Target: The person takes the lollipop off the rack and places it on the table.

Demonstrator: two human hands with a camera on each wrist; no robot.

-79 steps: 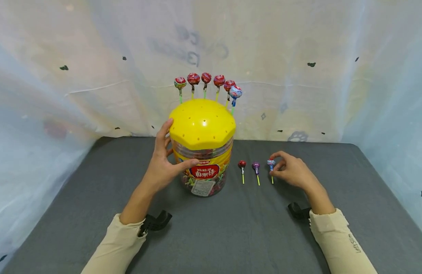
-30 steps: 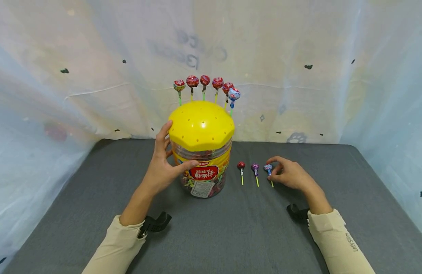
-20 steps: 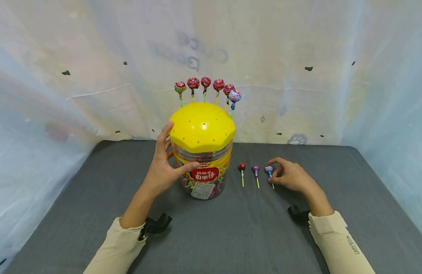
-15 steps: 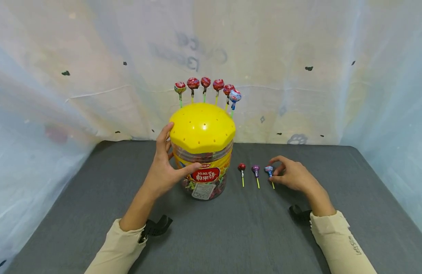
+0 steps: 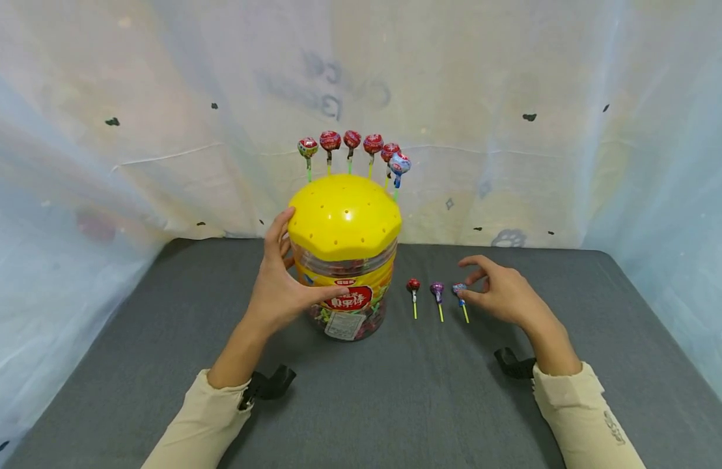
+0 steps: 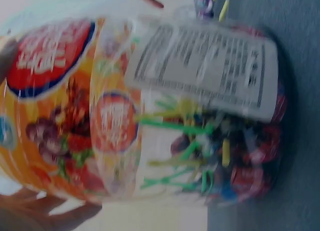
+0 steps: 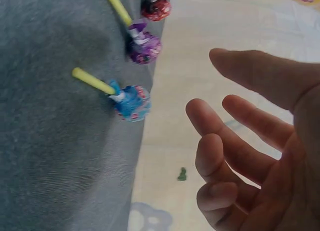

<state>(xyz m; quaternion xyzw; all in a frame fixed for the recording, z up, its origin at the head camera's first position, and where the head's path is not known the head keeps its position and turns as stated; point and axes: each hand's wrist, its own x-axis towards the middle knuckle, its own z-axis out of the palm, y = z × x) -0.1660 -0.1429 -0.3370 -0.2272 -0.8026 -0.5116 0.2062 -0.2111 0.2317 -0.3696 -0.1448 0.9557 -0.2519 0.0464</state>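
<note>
My left hand point(image 5: 278, 286) grips a clear plastic jar point(image 5: 344, 326) of wrapped candies, thumb across its label and fingers round the side. The jar's yellow domed lid point(image 5: 344, 225) has small holes. Several lollipops point(image 5: 330, 139) stand upright along its back edge, the rightmost wrapped in blue. Right of the jar, a red lollipop point(image 5: 413, 285), a purple lollipop point(image 5: 437, 288) and a blue lollipop point(image 7: 132, 102) lie in a row on the table. My right hand point(image 5: 504, 291) hovers beside the blue one, fingers apart and holding nothing; the right wrist view shows a gap between them.
A dark grey cloth covers the table point(image 5: 396, 404). Behind and at both sides hangs a pale printed curtain point(image 5: 466, 98). Black straps point(image 5: 513, 363) are on both wrists.
My right hand pinched the blue lollipop and tilted it slightly, its head shifting left; now it has let go and lifted a little. My left hand stays on the jar.
</note>
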